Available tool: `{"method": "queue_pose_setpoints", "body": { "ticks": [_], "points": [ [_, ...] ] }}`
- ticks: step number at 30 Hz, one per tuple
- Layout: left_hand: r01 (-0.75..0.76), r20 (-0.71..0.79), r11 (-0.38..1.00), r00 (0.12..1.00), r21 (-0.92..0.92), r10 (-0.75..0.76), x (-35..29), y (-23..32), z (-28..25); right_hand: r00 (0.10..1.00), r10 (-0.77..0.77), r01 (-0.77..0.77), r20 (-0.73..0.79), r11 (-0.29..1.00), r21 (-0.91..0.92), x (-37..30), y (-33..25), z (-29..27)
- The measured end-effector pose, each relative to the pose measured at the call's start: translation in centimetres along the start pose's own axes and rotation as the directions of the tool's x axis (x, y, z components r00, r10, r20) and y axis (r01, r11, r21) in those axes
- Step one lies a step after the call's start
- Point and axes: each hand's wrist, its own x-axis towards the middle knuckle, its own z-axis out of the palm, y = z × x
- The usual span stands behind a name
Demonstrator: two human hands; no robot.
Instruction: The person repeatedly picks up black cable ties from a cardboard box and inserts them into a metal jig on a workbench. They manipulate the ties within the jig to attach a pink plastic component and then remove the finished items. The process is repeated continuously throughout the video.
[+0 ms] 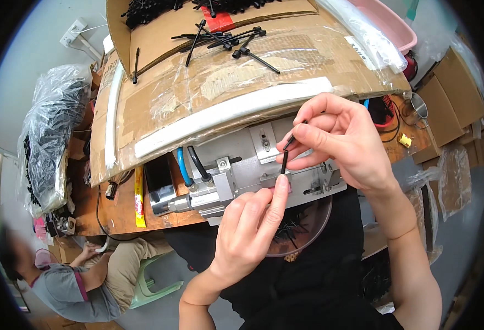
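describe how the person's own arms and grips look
The left grip and right grip are human hands without gloves. The left forearm and right forearm are bare, with no sleeves covering them. Black clothing shows below.

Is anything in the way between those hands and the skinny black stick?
Nothing that I can see. The right hand has its fingers on the upper part of the thin black rod, and the left hand has a fingertip at its lower end. The metal fixture is underneath, not between.
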Motion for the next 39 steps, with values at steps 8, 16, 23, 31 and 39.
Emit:
{"method": "queue_pose_setpoints", "body": {
  "ticks": [8, 16, 23, 31, 39],
  "points": [
    [0.0, -0.017, 0.988, 1.0, -0.157, -0.003, -0.4, 0.5, -0.9, 0.995, 0.031, -0.035, 0.098, 0.999, 0.037, -0.7, -1.1, -0.2],
    [0.096, 0.083, 0.863, 0.995, -0.495, -0.063, -1.6, 0.5, -1.8, 0.961, 0.154, -0.094, 0.23, 0.963, -0.251, -0.4, -3.1, -0.7],
    [0.098, 0.036, 0.889, 0.995, -0.448, -0.091, -2.6, 1.0, -1.9, 0.981, 0.148, -0.138, 0.128, 0.987, -0.086, -0.9, -1.3, 0.5],
    [0.042, 0.052, 0.954, 0.998, -0.296, -0.028, -2.7, 1.2, -1.8, 0.993, 0.109, -0.104, 0.034, 0.986, -0.129, -2.0, -0.8, 1.1],
    [0.074, 0.083, 0.928, 0.995, -0.364, -0.046, -2.8, 1.5, -2.1, 0.981, 0.183, -0.173, 0.058, 0.973, -0.155, -2.3, -1.6, 1.1]
  ]
}}
